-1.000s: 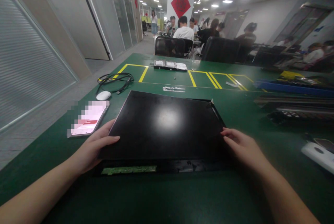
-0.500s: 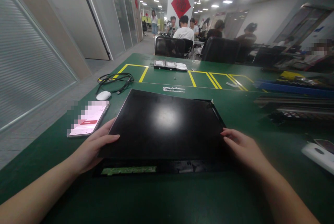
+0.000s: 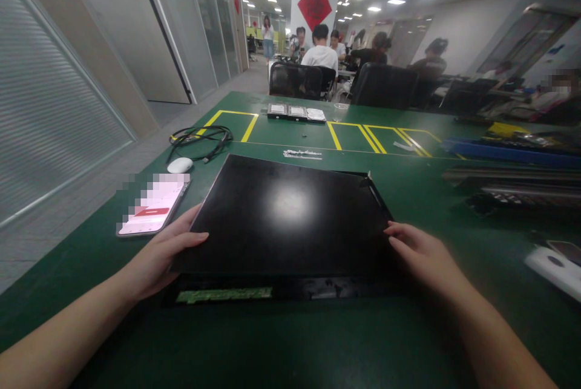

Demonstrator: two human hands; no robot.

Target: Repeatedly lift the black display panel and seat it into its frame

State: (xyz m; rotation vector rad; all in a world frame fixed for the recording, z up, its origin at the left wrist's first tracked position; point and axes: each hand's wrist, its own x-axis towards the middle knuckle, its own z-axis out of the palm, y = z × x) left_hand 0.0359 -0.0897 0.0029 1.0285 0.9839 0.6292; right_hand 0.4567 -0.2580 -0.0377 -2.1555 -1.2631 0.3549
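A large black display panel point(image 3: 285, 213) lies flat on the green table point(image 3: 318, 340), with a green circuit strip point(image 3: 224, 295) along its near edge. My left hand point(image 3: 158, 256) grips the panel's left side, thumb on top. On the right edge rests my right hand point(image 3: 422, 256), fingers laid on the panel's corner. A loose flap of film sticks up at the far right corner point(image 3: 368, 182).
Left of the panel lie a lit phone point(image 3: 154, 212), a white mouse point(image 3: 180, 165) and a coiled black cable point(image 3: 202, 138). Small flat devices point(image 3: 296, 112) sit at the far edge. Dark parts point(image 3: 512, 195) and a white device point(image 3: 556, 268) are on the right. People sit beyond.
The far edge of the panel has lifted very slightly. Both hands stay at the same places on its sides.
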